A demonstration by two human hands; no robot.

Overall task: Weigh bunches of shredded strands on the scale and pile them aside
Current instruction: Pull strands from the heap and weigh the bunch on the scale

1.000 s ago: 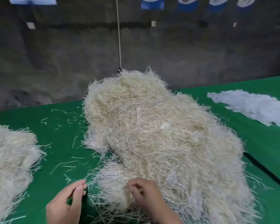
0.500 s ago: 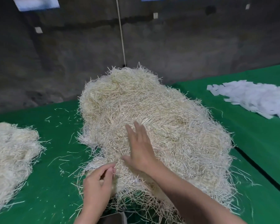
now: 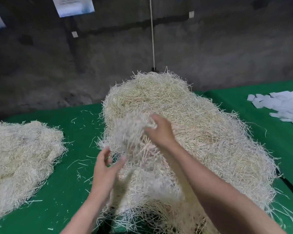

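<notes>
Green worktop, grey wall. Two heaps counted: centre heap, left heap. Bunch gripped by right hand; left hand seemingly open.

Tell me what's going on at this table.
A person is working at a big heap of shredded strands on the green table. The right hand grips a motion-blurred bunch raised off the heap's near left side; the left hand is open just below it. A smaller pile lies to the left, white scraps at far right. No scale is in view.
</notes>
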